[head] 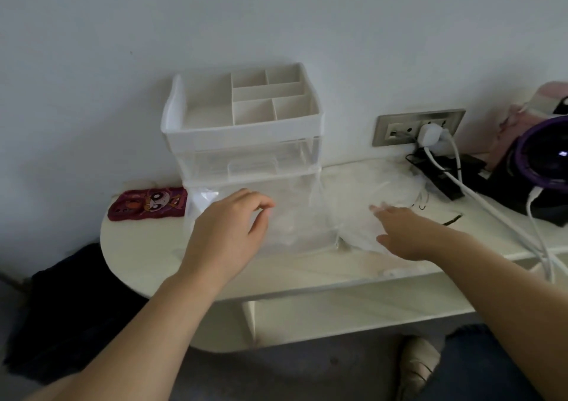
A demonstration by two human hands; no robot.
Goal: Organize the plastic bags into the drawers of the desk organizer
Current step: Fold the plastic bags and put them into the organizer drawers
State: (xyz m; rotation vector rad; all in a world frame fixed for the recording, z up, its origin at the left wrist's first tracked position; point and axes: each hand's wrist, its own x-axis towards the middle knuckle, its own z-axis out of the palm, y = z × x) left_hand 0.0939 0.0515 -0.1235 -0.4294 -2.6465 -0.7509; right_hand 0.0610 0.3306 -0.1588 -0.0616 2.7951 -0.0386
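**Two bare forearms over an open drawer: loading step in hand**

Two forearms reach in over the white desk (141, 247). The left hand (227, 231) hovers above the pulled-out bottom drawer (325, 213) of the desk organizer (242, 136), fingers loosely curled. Whether they pinch any clear film cannot be told. The right hand (399, 231) is spread flat, fingers straight, over the heap of plastic bags (387, 185) lying on the desk just right of the drawer. Its fingertips are blurred.

Judgement: a bag is being fetched for the open drawer. The upper drawer (252, 165) is closed. The next move calls for gathering one limp bag, flattening it, and laying it inside without snagging the drawer wall.

Writing: none legible. The red phone case (147, 207) left of the organizer shows a cartoon face only, and the wall socket (418, 125) bears no readable marks.
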